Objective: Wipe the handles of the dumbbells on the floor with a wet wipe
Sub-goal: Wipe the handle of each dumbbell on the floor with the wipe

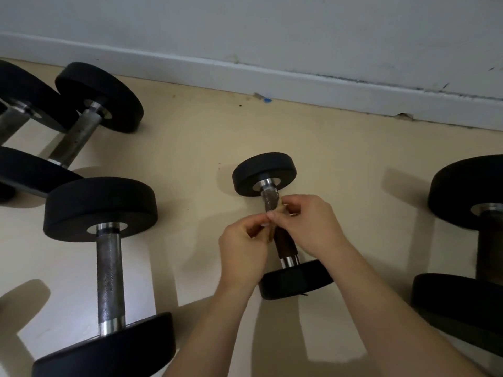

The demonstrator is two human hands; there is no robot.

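Note:
A small black dumbbell lies on the beige floor at the centre, its knurled metal handle running toward me. Both hands hover just over the handle's far half. My left hand and my right hand have their fingertips pinched together on a small pale wet wipe. The fingers hide most of the wipe. It sits against the handle near the far weight head. The near weight head shows below my right wrist.
A larger dumbbell lies to the left, parallel to the small one. Two more dumbbells lie at the far left. Another big dumbbell lies at the right edge. A white baseboard and wall close off the far side.

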